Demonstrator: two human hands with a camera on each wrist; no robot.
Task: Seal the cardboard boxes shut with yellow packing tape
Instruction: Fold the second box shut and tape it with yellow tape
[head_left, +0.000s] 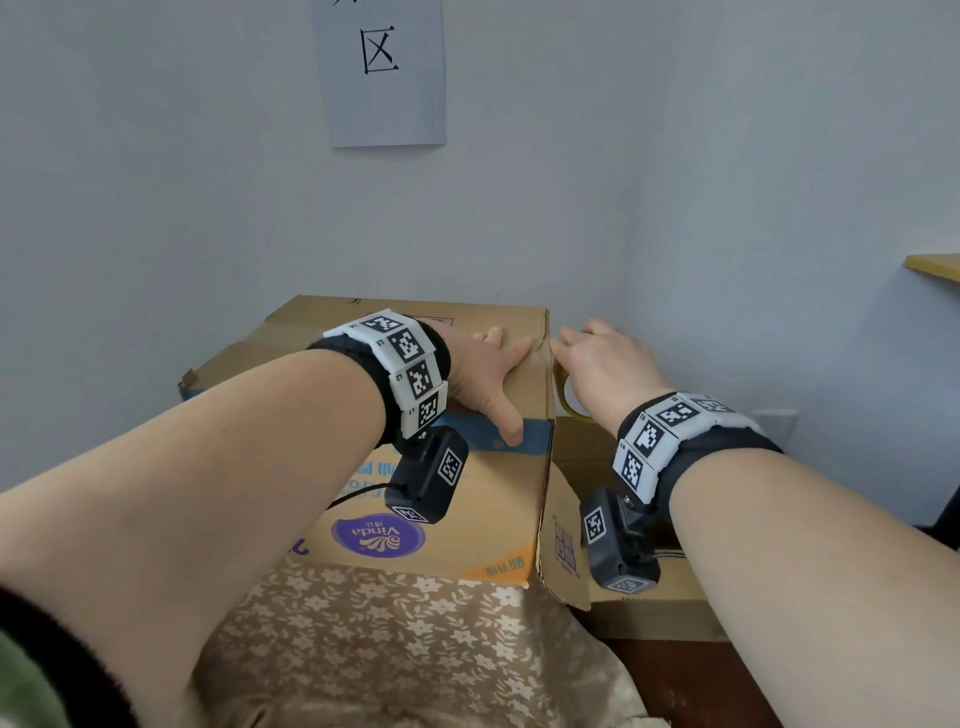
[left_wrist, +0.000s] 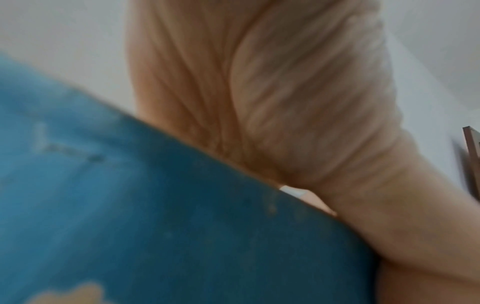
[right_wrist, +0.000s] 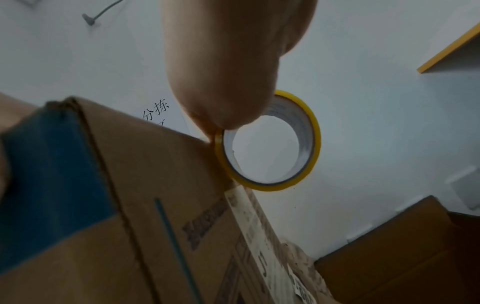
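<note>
A large cardboard box (head_left: 467, 519) with a blue band and a purple logo stands right in front of me. My left hand (head_left: 483, 374) lies flat on its top near the right corner, fingers straight, with the thumb reaching down onto the blue band (left_wrist: 130, 205). My right hand (head_left: 608, 364) grips a yellow tape roll (head_left: 563, 400) just past the box's upper right edge. In the right wrist view the yellow tape roll (right_wrist: 270, 186) touches the side of the box (right_wrist: 155, 185) at its top corner, pinched under my thumb (right_wrist: 228, 72). The box's top seam is hidden by my left arm.
A second, lower cardboard box (head_left: 654, 597) sits to the right on a dark surface. A paper sign (head_left: 382, 73) hangs on the wall straight ahead. A yellow-edged shelf (head_left: 935, 265) juts in at the far right. Floral fabric (head_left: 389, 649) covers my lap below.
</note>
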